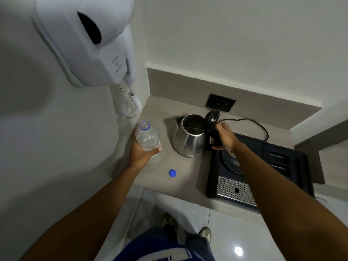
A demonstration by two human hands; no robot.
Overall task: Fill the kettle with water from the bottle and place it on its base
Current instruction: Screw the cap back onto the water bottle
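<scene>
A steel kettle [189,140] stands on the grey counter [186,166] with its black lid [211,119] flipped up. My right hand [225,137] grips its black handle. Left of it, my left hand [140,154] holds a clear plastic bottle [147,136] upright on the counter; the bottle is uncapped, with a blue ring at its neck. Its blue cap [172,173] lies loose on the counter in front. The round kettle base [232,162] sits in a black tray to the right, partly hidden by my right forearm.
The black tray [278,159] has a perforated metal drip grille [235,191] at its front. A power cord [250,123] runs to a black wall socket [220,102]. A white wall-mounted hair dryer [84,40] with a coiled cord hangs above left. The counter edge is close in front.
</scene>
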